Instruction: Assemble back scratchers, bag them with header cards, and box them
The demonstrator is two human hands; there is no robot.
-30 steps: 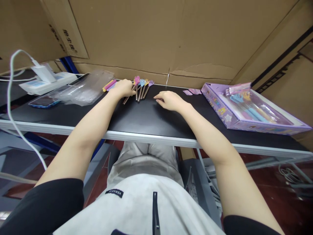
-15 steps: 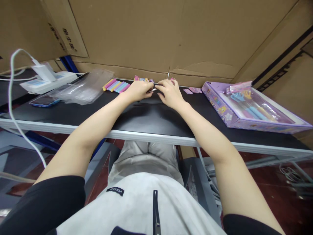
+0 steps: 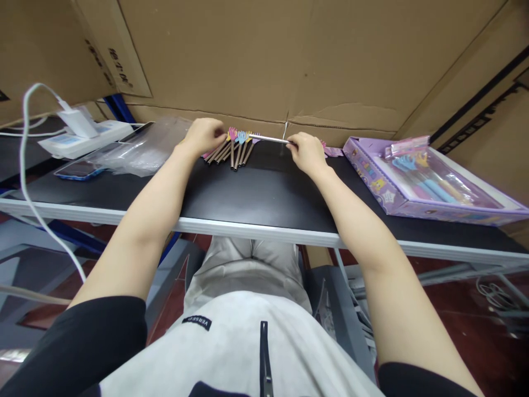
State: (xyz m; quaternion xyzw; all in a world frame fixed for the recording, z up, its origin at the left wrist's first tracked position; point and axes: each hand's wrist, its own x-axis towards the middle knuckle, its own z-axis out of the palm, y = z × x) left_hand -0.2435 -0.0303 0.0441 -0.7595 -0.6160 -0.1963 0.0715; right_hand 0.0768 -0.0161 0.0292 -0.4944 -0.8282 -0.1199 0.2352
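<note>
Metal rod point(image 3: 268, 139), one: gripped in the closed right hand point(image 3: 308, 151), at far middle of table point(image 3: 256, 193). Claw-topped sticks point(image 3: 232, 156): laid leftward, beside curled left hand point(image 3: 202, 135), whose contents cannot be told.

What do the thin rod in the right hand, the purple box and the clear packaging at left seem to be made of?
Thin rod: probably polished metal, given its bright silvery shine, though coated plastic is possible.
Purple box: likely smooth printed cardboard; its flat walls carry coloured pictures.
Clear packaging: apparently thin, glossy plastic film, see-through with wrinkles and glints.
</note>
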